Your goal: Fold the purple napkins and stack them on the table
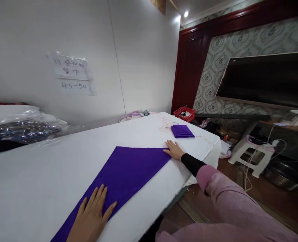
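A purple cloth (128,169), folded into a triangle, lies flat on the white table (50,168). My left hand (92,215) rests on its near corner, palm down, fingers stretched out. My right hand (173,150) lies flat at the cloth's far corner, fingers extended, touching the tip. Beyond it sits a small folded purple cloth (181,131), apart from both hands.
A plastic-wrapped dark bundle (23,129) lies at the table's far left by the wall. A red basket (184,113) stands past the table's far end. A white stool (254,151), cables and a dark screen (267,79) are to the right. Paper notes (73,74) hang on the wall.
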`<state>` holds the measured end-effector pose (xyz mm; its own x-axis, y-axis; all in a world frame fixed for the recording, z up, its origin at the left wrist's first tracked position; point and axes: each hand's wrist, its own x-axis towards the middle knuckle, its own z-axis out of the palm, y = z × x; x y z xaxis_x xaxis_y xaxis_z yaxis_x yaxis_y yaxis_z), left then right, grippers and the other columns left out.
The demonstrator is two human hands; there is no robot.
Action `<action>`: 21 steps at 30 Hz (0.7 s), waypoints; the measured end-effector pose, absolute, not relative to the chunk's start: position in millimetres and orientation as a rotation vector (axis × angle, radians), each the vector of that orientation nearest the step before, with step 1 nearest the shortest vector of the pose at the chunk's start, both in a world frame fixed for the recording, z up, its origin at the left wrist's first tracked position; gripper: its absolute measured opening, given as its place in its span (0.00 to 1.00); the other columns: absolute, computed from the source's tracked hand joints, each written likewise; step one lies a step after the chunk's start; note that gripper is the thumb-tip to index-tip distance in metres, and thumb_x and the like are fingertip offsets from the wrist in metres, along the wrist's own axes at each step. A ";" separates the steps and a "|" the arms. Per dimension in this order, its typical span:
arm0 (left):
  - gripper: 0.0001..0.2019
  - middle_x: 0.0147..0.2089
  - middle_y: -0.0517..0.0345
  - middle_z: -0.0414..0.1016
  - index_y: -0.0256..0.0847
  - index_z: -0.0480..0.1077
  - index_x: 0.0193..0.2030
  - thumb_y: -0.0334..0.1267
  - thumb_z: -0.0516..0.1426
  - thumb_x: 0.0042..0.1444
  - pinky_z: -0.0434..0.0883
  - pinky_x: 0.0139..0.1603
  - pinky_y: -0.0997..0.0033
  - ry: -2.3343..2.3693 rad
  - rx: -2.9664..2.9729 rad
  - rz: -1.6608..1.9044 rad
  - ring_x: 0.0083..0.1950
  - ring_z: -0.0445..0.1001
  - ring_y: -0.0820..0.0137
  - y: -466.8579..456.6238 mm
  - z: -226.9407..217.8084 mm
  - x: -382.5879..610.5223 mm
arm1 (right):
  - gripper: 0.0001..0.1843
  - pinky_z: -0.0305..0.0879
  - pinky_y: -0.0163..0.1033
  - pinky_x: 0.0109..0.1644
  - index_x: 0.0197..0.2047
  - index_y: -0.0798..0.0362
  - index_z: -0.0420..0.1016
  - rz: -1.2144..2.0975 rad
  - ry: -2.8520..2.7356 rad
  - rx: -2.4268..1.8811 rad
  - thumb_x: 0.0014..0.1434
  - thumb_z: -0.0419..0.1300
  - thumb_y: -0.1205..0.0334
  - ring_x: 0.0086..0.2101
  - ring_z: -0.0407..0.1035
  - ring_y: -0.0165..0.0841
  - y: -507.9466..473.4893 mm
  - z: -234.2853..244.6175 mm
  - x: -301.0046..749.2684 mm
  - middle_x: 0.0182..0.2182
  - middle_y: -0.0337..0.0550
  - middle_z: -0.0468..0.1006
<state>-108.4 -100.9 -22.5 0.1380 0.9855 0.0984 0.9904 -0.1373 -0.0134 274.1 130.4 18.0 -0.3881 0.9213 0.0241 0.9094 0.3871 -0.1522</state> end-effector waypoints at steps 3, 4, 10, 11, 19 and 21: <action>0.22 0.65 0.53 0.60 0.51 0.71 0.52 0.38 0.44 0.56 0.51 0.62 0.36 -1.914 -2.374 -0.069 0.67 0.51 0.49 -100.9 -26.2 -114.7 | 0.40 0.30 0.52 0.66 0.68 0.56 0.44 0.286 -2.633 -1.348 0.63 0.38 0.38 0.66 0.34 0.40 97.9 26.8 238.0 0.67 0.52 0.43; 0.22 0.65 0.53 0.60 0.52 0.72 0.52 0.37 0.44 0.56 0.51 0.61 0.35 -1.903 -2.379 -0.061 0.67 0.50 0.49 -100.6 -27.7 -116.4 | 0.40 0.30 0.52 0.66 0.68 0.55 0.44 0.346 -2.673 -1.221 0.63 0.39 0.38 0.66 0.34 0.40 84.7 28.8 223.9 0.67 0.52 0.43; 0.21 0.67 0.54 0.56 0.51 0.70 0.54 0.39 0.45 0.56 0.50 0.62 0.37 -1.900 -2.370 0.005 0.68 0.48 0.49 -96.9 -29.9 -119.0 | 0.40 0.34 0.57 0.65 0.68 0.53 0.46 0.621 -2.887 -0.687 0.60 0.46 0.37 0.65 0.37 0.43 11.8 27.2 149.3 0.66 0.54 0.45; 0.21 0.67 0.53 0.55 0.50 0.70 0.54 0.40 0.46 0.56 0.51 0.62 0.37 -1.916 -2.368 0.004 0.68 0.48 0.50 -96.4 -28.6 -118.3 | 0.40 0.34 0.58 0.65 0.68 0.53 0.47 0.624 -2.913 -0.631 0.61 0.46 0.37 0.65 0.37 0.44 3.9 25.4 141.9 0.66 0.55 0.46; 0.28 0.68 0.52 0.50 0.46 0.61 0.62 0.51 0.45 0.56 0.49 0.64 0.42 -2.104 -2.222 -0.182 0.69 0.48 0.56 -112.3 -25.8 -119.6 | 0.36 0.33 0.59 0.65 0.66 0.51 0.52 0.497 -2.955 -0.547 0.62 0.45 0.39 0.65 0.38 0.45 -11.6 16.8 133.6 0.66 0.54 0.45; 0.33 0.68 0.55 0.49 0.48 0.54 0.65 0.55 0.45 0.53 0.48 0.65 0.44 -2.131 -2.123 -0.283 0.68 0.49 0.58 -125.1 -33.5 -131.0 | 0.36 0.33 0.59 0.65 0.66 0.52 0.52 0.488 -2.955 -0.541 0.62 0.45 0.39 0.65 0.38 0.45 -10.9 16.9 134.9 0.66 0.54 0.45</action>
